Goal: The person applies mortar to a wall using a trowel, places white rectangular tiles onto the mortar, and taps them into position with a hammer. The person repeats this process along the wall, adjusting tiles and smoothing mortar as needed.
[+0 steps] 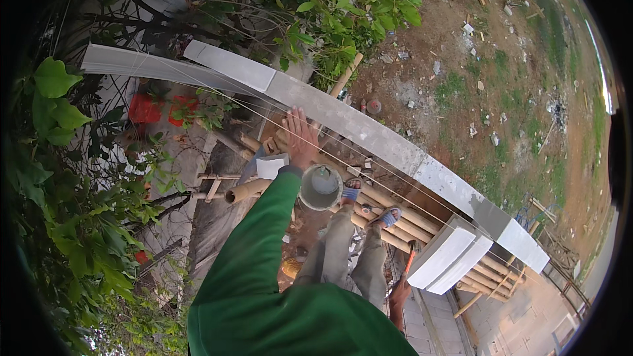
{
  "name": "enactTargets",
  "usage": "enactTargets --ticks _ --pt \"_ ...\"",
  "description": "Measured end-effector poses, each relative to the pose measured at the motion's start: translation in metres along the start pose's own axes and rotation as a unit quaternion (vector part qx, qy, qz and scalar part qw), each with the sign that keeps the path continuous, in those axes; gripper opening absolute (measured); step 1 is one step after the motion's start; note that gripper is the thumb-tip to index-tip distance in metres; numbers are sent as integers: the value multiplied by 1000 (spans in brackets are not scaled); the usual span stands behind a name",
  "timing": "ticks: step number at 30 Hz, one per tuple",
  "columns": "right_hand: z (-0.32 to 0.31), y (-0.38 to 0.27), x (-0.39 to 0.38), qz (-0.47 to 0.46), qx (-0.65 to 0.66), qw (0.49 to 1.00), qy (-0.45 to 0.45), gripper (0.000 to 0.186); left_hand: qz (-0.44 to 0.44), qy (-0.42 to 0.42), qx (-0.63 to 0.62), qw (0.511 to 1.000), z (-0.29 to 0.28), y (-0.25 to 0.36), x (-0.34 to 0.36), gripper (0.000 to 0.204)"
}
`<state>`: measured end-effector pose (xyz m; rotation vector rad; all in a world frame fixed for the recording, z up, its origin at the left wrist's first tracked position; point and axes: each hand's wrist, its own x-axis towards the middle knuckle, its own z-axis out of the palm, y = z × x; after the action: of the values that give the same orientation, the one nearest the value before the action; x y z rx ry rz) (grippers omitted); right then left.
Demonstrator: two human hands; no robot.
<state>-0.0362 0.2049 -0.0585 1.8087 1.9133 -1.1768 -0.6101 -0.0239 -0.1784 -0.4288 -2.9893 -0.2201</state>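
Observation:
My left hand (300, 133) reaches forward with fingers stretched out and flat, beside strings along the inner face of a long top course of light grey blocks (343, 109); whether it touches them is unclear. Below that hand are a bucket (320, 186) with pale grey contents and a small white block (270, 165). My right hand (399, 293), low at the right, grips a hammer (408, 262) with an orange handle. Near it, two white blocks (447, 257) lie on the bamboo scaffold.
I stand in sandals on bamboo poles (402, 214) high above the ground. Leafy branches (59, 99) crowd the left and top, with red containers (145, 107) below. Beyond the wall lies a littered dirt yard (475, 92); a paved floor (527, 316) shows at lower right.

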Motion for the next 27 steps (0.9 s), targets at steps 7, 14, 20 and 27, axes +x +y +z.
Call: enactTargets --ticks 7,14,20,27 --pt "8 10 -1 39 -77 996 18 80 111 -21 -109 988 -23 72 4 75" --pt "-7 8 4 23 -133 991 8 83 325 -93 -88 937 -15 83 -27 69" --pt "-10 43 -7 65 -127 989 26 92 -55 -119 -16 991 -10 12 -85 78" --pt "-16 98 41 56 -252 966 -1 76 -168 -575 -133 790 60 -106 -242 66"
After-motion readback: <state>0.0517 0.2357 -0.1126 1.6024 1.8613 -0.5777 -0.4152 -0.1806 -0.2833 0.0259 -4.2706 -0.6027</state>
